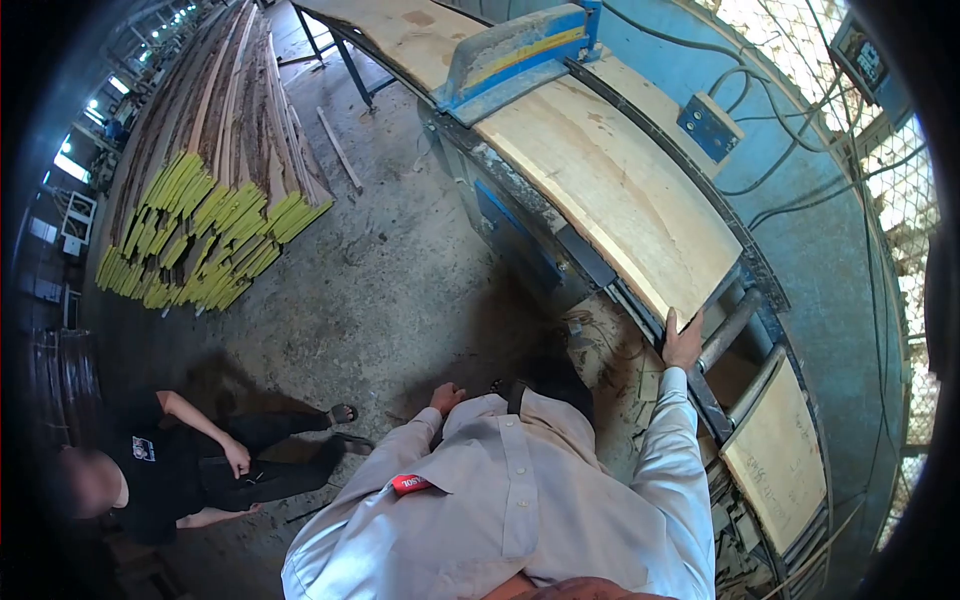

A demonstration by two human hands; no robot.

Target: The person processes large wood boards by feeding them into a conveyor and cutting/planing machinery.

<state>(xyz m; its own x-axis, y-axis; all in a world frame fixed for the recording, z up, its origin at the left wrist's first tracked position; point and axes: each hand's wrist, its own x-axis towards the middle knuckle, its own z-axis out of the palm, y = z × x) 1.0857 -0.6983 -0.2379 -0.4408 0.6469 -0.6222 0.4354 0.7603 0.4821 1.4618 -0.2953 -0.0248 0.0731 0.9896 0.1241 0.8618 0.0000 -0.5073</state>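
Note:
My right hand (683,345) grips the near end of a long wooden board (620,190), its thumb and a finger spread around the corner. The board lies lengthwise on the machine table (560,222), running under a blue guard with a yellow stripe (520,55). My left hand (447,397) hangs low by my waist, fingers curled, with nothing visible in it.
A stack of planks with yellow-green ends (210,230) lies at left. Another person (165,460) stands at lower left. Rollers (730,328) and a second board (775,465) are near my right arm. A control box (710,127) and cables hang beyond; a loose stick (340,150) lies on the floor.

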